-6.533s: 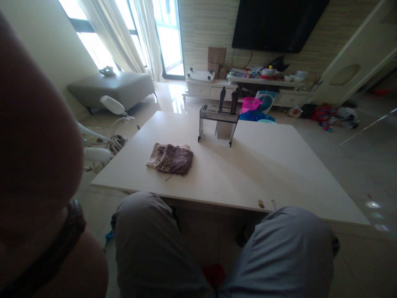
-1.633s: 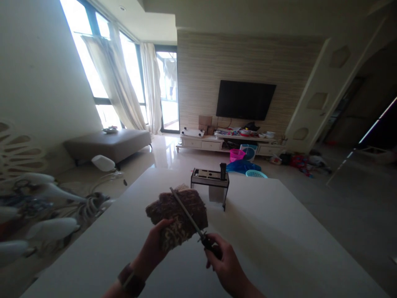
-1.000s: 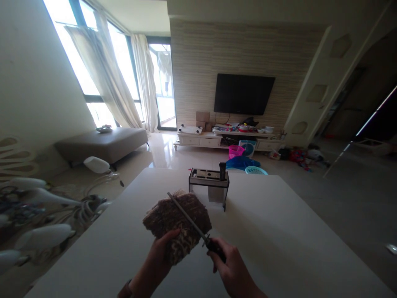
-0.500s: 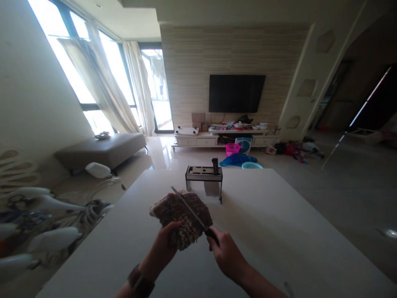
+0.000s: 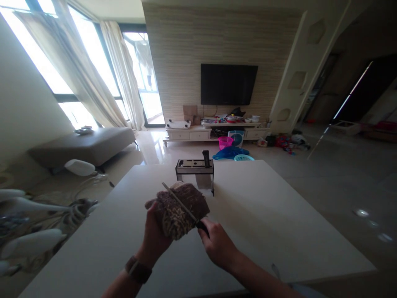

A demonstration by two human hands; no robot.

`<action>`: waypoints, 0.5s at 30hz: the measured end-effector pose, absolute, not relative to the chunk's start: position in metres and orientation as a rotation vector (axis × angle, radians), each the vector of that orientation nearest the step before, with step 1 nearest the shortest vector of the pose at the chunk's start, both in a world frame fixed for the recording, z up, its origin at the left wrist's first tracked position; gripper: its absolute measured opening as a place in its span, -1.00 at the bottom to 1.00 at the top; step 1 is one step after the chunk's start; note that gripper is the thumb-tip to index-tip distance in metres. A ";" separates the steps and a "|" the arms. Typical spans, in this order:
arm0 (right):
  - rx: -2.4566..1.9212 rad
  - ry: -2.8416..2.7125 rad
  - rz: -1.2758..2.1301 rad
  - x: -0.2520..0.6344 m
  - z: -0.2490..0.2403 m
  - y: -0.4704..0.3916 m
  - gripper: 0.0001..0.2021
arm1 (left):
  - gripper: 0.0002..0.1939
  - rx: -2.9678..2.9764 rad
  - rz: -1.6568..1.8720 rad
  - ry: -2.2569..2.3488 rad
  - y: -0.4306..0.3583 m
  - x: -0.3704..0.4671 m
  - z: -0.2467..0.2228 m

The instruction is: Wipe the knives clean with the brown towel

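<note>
My left hand [image 5: 156, 229] is closed on a thick, folded brown cloth [image 5: 186, 203] with a shaggy, noodle-like pile on its near side. The cloth is held up above the white table [image 5: 263, 223]. My right hand [image 5: 217, 244] grips the black handle of a knife [image 5: 181, 203]. Its narrow grey blade lies slantwise against the cloth, tip pointing up and left. Beyond my hands stands a knife rack [image 5: 195, 165] with dark sides, and one black handle rises from its right part. The cloth hides the rack's lower left.
Near the table's front edge lies a small shiny item [image 5: 275, 271], unclear in kind. A lamp with white shades [image 5: 37, 244] stands close on the left. Past the table are a grey bench [image 5: 83, 145], a pink basket [image 5: 225, 143] and a blue bag [image 5: 229, 153].
The view has shifted a little to the right and down. My left hand's grip on the cloth has turned, with its thumb now pointing up along the cloth's left side. The knife still rests across it.
</note>
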State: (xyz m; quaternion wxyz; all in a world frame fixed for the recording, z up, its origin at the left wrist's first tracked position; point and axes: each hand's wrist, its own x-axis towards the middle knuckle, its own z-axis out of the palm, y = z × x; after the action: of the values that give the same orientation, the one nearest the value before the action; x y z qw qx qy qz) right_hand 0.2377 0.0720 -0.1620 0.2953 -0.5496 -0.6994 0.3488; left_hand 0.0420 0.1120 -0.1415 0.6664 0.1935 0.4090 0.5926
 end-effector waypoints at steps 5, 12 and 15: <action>-1.417 -1.757 1.034 0.232 -0.156 0.072 -0.81 | 0.13 0.547 1.235 0.946 0.114 0.030 -0.137; -1.339 -1.534 1.274 0.223 -0.170 0.073 -0.76 | -0.55 0.412 1.251 0.498 0.121 0.019 -0.150; -1.310 -1.512 1.303 0.219 -0.171 0.070 -0.76 | -0.61 0.421 1.251 0.449 0.120 0.021 -0.165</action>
State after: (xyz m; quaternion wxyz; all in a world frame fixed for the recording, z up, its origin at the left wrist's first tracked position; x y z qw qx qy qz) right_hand 0.2187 0.0703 -0.1709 0.3683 -0.5101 -0.5887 0.5075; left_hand 0.0206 0.1203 -0.1650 0.7666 0.1940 0.2069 0.5761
